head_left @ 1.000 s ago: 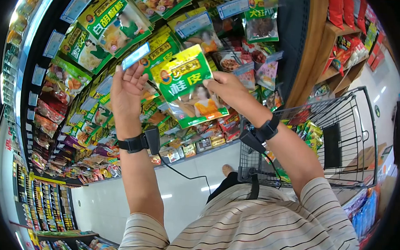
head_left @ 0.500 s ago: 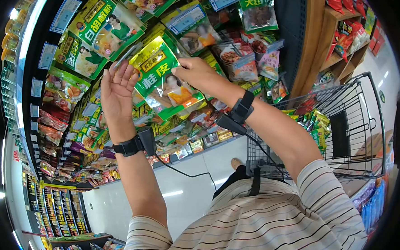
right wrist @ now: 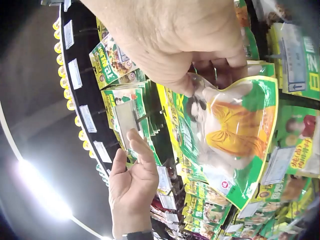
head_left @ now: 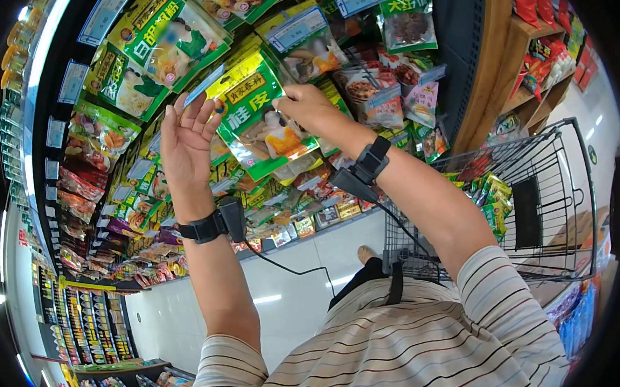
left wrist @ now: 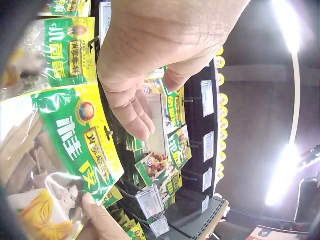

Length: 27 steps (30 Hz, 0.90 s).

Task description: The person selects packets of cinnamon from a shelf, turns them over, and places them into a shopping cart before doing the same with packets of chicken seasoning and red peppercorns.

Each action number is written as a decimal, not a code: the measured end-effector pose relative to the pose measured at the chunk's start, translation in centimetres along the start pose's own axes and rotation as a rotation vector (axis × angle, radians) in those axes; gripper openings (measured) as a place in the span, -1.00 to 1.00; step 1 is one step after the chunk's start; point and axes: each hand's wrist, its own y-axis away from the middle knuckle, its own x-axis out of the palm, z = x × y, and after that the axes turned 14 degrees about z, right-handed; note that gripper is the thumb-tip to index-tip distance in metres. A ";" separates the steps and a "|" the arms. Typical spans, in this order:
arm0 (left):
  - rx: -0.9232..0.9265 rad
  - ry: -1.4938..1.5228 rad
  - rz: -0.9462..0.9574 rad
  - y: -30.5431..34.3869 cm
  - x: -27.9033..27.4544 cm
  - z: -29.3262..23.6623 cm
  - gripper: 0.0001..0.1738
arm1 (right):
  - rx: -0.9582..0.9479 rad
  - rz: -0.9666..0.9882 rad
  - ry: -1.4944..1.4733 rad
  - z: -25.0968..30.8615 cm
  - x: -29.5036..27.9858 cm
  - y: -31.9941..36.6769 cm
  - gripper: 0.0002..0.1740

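The right hand point(head_left: 314, 111) pinches the right edge of a green and yellow packet point(head_left: 261, 124) between thumb and fingers. In the right wrist view this packet point(right wrist: 240, 135) shows a figure in orange below the right hand point(right wrist: 175, 45). Left of the packet, the left hand point(head_left: 188, 145) is raised palm-up, its fingers slightly bent beside a price tag point(head_left: 205, 84) on the rack. The left wrist view shows the left hand point(left wrist: 150, 65) with its fingers by a clear tag holder point(left wrist: 156, 122); whether they touch it I cannot tell.
Rows of hanging packets point(head_left: 165, 42) fill the rack, with price tags point(head_left: 103, 16) on its hooks. A black wire cart point(head_left: 562, 200) holding green and yellow packets point(head_left: 493, 199) stands at the right. Wooden shelving point(head_left: 495, 70) is behind it. Cables hang from both wrist cameras.
Over the last second the right hand and its packet have moved left and slightly up, nearer the rack. The left hand has shifted slightly left. The cart shows more to the right.
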 end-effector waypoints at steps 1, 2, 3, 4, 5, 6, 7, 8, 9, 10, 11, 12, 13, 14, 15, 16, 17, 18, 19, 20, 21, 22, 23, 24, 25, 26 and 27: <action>-0.001 0.000 0.002 0.0 -0.1 0.0 -0.47 | 0.001 -0.003 0.003 -0.1 0.0 -0.1 -0.70; -0.002 0.000 0.004 0.0 -0.2 0.1 -0.47 | 0.001 -0.008 0.006 -0.2 -0.1 -0.2 -0.70; -0.005 -0.001 0.007 -0.1 -0.4 0.1 -0.47 | 0.001 -0.013 0.008 -0.2 -0.1 -0.2 -0.70; -0.006 0.011 0.020 0.0 -0.5 0.2 -0.48 | 0.017 -0.006 0.014 -0.2 -0.2 -0.3 -0.70; -0.008 0.022 0.033 0.0 -0.6 0.2 -0.48 | 0.033 0.001 0.020 -0.1 -0.4 -0.5 -0.70; -0.010 0.033 0.045 0.1 -0.7 0.2 -0.49 | 0.048 0.009 0.025 -0.1 -0.4 -0.7 -0.70; -0.007 0.025 0.045 0.1 -0.7 0.3 -0.49 | 0.062 -0.003 0.015 -0.1 -0.4 -1.0 -0.70; -0.004 0.017 0.045 0.2 -0.7 0.4 -0.50 | 0.075 -0.015 0.004 -0.1 -0.4 -1.2 -0.70; -0.001 0.009 0.044 0.2 -0.6 0.6 -0.50 | 0.088 -0.026 -0.007 -0.3 -0.5 -1.5 -0.71; -0.004 0.006 0.035 0.3 -0.7 0.7 -0.50 | 0.071 -0.061 0.032 -0.7 -0.7 -1.8 -0.72; -0.007 0.003 0.026 0.4 -0.7 0.9 -0.50 | 0.054 -0.095 0.071 -1.2 -0.8 -2.2 -0.73; -0.009 0.000 0.017 0.4 -0.8 1.0 -0.51 | 0.037 -0.129 0.109 -1.9 -0.9 -2.6 -0.73; -0.011 0.003 0.008 0.5 -0.7 1.2 -0.51 | 0.028 -0.138 0.123 -2.7 -1.1 -2.9 -0.73; -0.013 0.007 -0.001 0.6 -0.7 1.3 -0.52 | 0.019 -0.147 0.136 -3.5 -1.4 -3.2 -0.72; -0.014 0.010 -0.010 0.7 -0.6 1.5 -0.52 | 0.010 -0.157 0.151 -3.5 -1.5 -3.1 -0.72; -0.020 -0.004 -0.025 0.7 -0.6 1.6 -0.50 | 0.018 -0.163 0.116 -3.6 -1.6 -2.9 -0.71; -0.027 -0.018 -0.041 0.8 -0.7 1.8 -0.49 | 0.026 -0.169 0.082 -3.7 -1.6 -2.5 -0.70; -0.034 -0.031 -0.056 0.9 -0.7 2.0 -0.47 | 0.036 -0.176 0.047 -3.8 -1.6 -2.1 -0.68; -0.038 -0.024 -0.056 1.0 -0.6 2.2 -0.46 | 0.025 -0.201 0.085 -3.8 -1.6 -1.6 -0.67; -0.043 -0.017 -0.056 1.1 -0.6 2.5 -0.46 | 0.014 -0.227 0.124 -3.9 -1.6 -1.2 -0.65; -0.047 -0.009 -0.055 1.3 -0.5 2.7 -0.45 | 0.003 -0.253 0.163 -4.1 -1.7 -0.7 -0.63; -0.058 -0.007 -0.066 1.5 -0.5 3.1 -0.46 | 0.006 -0.261 0.170 -4.5 -1.9 -0.1 -0.62; -0.068 -0.005 -0.076 1.9 -0.6 3.6 -0.47 | 0.007 -0.270 0.178 -5.0 -2.1 0.5 -0.61; -0.077 -0.003 -0.085 2.2 -0.7 4.2 -0.48 | 0.008 -0.279 0.186 -5.4 -2.3 1.3 -0.60; -0.101 0.006 -0.097 2.5 -0.6 5.0 -0.45 | 0.032 -0.235 0.160 -5.0 -2.5 2.8 -0.60; -0.140 -0.087 -0.128 2.7 -0.2 5.7 -0.43 | 0.032 -0.208 0.140 -4.8 -2.4 4.3 -0.61; -0.178 -0.181 -0.159 2.9 0.7 6.5 -0.42 | 0.032 -0.181 0.121 -4.7 -2.3 5.8 -0.62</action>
